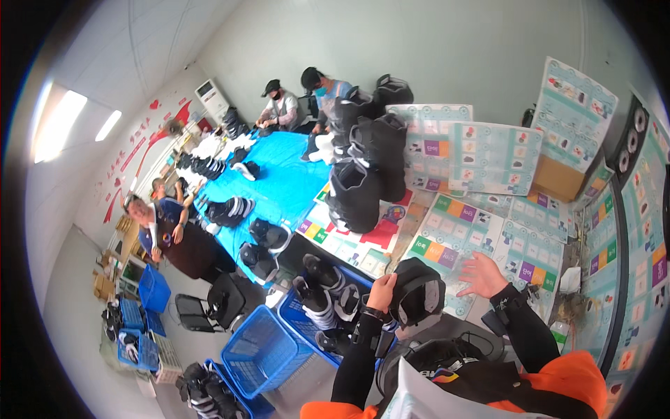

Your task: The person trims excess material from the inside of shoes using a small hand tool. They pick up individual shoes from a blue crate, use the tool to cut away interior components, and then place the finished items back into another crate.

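A black cap (417,290) with a greyish lower part is held up in front of me. My left hand (382,292) is closed on its left edge, with the thumb and fingers pinching the rim. Apart from the cap, to its right, my right hand (481,275) is open over the table, its fingers spread and nothing in them. Printed teal-and-white sheets (447,241) cover the tabletop beyond the cap. Tall stacks of black caps (354,199) rise on the table ahead, left of the sheets.
At my left, a blue crate (317,297) holds several black-and-white caps beside another blue basket (262,356). A blue-covered table (276,171) carries more caps, with seated people working at its far end. One person (178,237) stands at its left. Printed boards (495,157) lean at the back right.
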Available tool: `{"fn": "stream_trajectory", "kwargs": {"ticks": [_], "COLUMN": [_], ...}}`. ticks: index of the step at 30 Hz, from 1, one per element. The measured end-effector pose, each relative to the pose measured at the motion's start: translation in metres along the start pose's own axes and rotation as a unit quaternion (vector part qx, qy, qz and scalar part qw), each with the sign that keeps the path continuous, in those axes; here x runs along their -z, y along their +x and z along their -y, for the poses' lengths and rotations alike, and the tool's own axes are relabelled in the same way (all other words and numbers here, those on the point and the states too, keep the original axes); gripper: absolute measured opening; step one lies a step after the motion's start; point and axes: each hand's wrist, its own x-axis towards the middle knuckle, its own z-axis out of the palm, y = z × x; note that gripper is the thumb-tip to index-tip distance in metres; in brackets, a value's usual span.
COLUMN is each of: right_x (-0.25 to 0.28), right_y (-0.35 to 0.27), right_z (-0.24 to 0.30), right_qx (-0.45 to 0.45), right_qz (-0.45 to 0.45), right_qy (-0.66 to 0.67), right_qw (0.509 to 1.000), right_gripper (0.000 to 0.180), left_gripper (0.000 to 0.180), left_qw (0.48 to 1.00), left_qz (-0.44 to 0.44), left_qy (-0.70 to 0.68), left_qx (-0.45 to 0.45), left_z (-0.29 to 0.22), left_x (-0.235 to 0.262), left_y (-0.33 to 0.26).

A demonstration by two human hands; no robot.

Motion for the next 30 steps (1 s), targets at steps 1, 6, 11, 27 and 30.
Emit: {"fn": "stream_trajectory", "kwargs": {"ticks": [1, 6, 11, 27, 30], "right_x": [0.005, 0.001, 0.007, -0.032, -0.054], "right_y": [0.007, 0.005, -0.001, -0.015, -0.020], "right_z": [0.005, 0.014, 0.010, -0.016, -0.024], "right_qx": [0.010, 0.014, 0.017, 0.376, 0.465], "right_qz": [0.021, 0.032, 0.012, 0.108, -0.034], "right_qy": [0.004, 0.000, -0.001, -0.621, -0.666], "right_qw": [1.000, 0.999, 1.000, 0.679, 0.582], "right_gripper": [0.083, 0.084, 0.076, 0.075, 0.065], "left_gripper": [0.038, 0.036, 0.036, 0.034, 0.030], "left_qw": [0.999, 0.999, 0.995, 0.988, 0.994], "left_qz": [0.006, 0.007, 0.051, 0.058, 0.103], "left_qy": [-0.042, -0.045, -0.047, 0.098, 0.034], "left_qx": [0.008, 0.003, 0.077, -0.105, -0.024], "left_z": [-0.010, -0.008, -0.014, -0.048, -0.081], "left_x": [-0.007, -0.016, -0.010, -0.043, -0.050], "left_y": [0.010, 0.013, 0.016, -0.007, -0.021]}}
